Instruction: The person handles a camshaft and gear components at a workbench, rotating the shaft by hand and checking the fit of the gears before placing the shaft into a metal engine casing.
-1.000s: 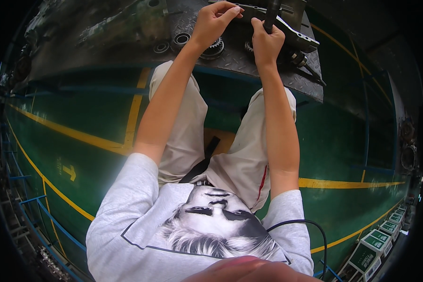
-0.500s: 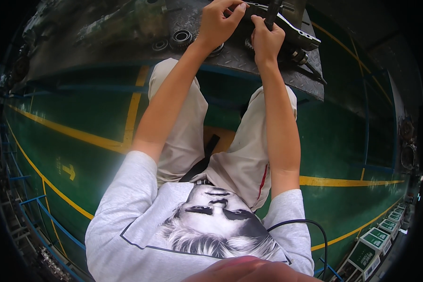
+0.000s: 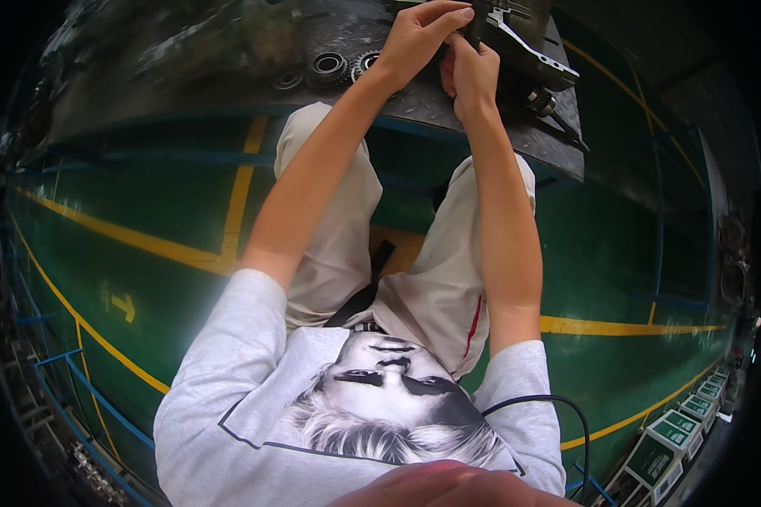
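At the top edge, my left hand (image 3: pixel 418 40) has its thumb and forefinger brought together beside a dark rod-shaped piece (image 3: pixel 479 24); what they pinch is hidden. Just right of it and slightly nearer, my right hand (image 3: pixel 473 74) is closed with its fingers curled, and the dark piece rises from its grip. Its upper end is cut off by the frame. Right of both hands lies a grey metal casting (image 3: pixel 537 59) with a bright, holed edge. Left of my left forearm sit a dark gear (image 3: pixel 329 66) and a lighter toothed gear (image 3: pixel 365 62).
The bench top (image 3: pixel 524 139) is patterned steel plate. A shaft (image 3: pixel 539 102) lies near its right edge, and a small ring (image 3: pixel 288 79) sits left of the gears. Blue rails cross below the bench. Green boxes (image 3: pixel 655 456) line the far lower right.
My left hand has moved right, to the dark piece. My right hand has shifted slightly left and nearer, with that piece. The lighter gear is now more exposed.
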Tool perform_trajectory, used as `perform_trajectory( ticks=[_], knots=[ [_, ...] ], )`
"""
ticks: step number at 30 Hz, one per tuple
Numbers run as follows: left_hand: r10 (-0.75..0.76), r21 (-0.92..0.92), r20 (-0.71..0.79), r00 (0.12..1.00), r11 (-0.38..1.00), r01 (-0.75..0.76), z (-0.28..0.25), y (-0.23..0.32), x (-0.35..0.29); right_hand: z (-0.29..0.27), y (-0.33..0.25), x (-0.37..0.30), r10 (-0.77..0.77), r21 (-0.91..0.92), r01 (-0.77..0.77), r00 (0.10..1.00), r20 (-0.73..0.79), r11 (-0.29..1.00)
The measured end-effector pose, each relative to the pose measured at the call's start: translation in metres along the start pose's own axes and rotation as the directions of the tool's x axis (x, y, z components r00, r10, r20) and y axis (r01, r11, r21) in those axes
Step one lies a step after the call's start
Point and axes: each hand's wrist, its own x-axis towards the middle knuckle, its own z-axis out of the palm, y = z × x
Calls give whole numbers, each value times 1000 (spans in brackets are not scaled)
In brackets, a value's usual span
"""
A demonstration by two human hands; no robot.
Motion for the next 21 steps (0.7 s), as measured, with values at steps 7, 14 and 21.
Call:
perform_trajectory(
  ticks=[7,14,21],
  knots=[
    [-45,-101,-48,998,994,40,-4,1,2,3,-6,-3,140,171,-174,971,195,970],
    [-163,-107,36,986,980,166,-7,8,-9,-7,-6,0,138,291,-323,846,514,900],
    [-192,-143,68,979,969,200,-9,4,-8,5,-6,-6,88,186,-146,953,290,972]
  ],
)
